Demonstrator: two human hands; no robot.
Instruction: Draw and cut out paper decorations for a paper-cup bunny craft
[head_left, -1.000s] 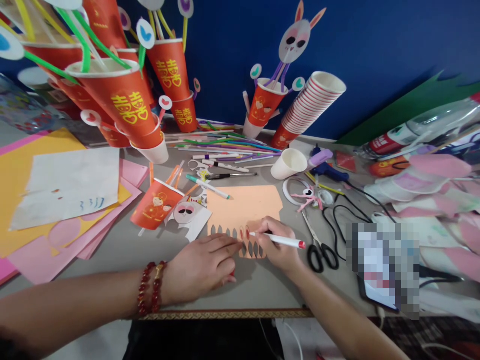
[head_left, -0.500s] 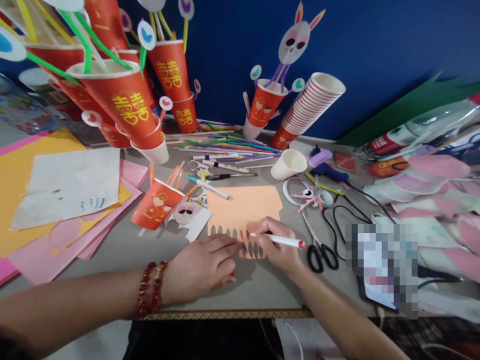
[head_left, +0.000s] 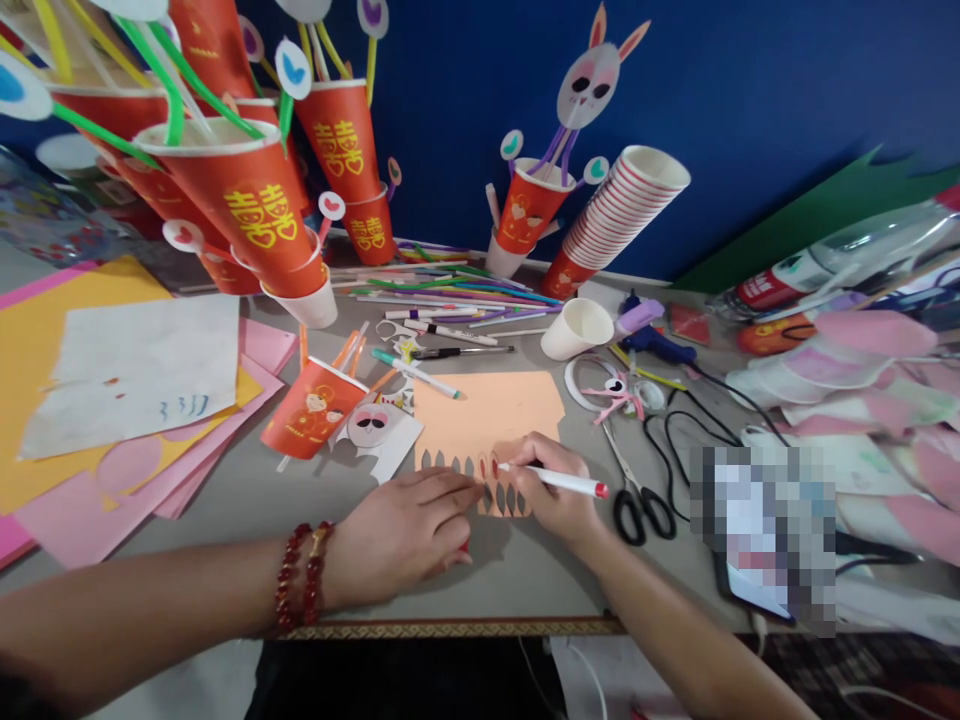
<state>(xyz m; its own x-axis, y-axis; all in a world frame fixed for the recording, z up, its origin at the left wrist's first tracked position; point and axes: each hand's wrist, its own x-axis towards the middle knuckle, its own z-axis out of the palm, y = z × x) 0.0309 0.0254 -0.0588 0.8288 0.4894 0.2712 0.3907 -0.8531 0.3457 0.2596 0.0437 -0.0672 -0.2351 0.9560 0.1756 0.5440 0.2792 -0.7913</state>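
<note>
A sheet of peach paper (head_left: pixel 495 405) lies in the middle of the desk, its near part cut with leaf-shaped holes. My left hand (head_left: pixel 409 525) lies flat on the paper's near left part, fingers stretched out. Something small and red shows by its thumb, mostly hidden. My right hand (head_left: pixel 553 490) is closed around a white marker (head_left: pixel 566 482) with a red end. The marker's tip touches the paper at small red-brown ear-like shapes (head_left: pixel 489 465) between my hands.
Left of the paper are a red cup with straws (head_left: pixel 311 410) and coloured sheets (head_left: pixel 135 375). Scissors (head_left: pixel 637 500), a tape roll (head_left: pixel 585 385) and a phone-like blurred device (head_left: pixel 757 540) lie right. Behind stand a white cup (head_left: pixel 577 330), stacked cups (head_left: pixel 619 215) and decorated cups (head_left: pixel 251 200).
The marker in my right hand has shifted very slightly to the left. My left hand and the paper have not visibly moved.
</note>
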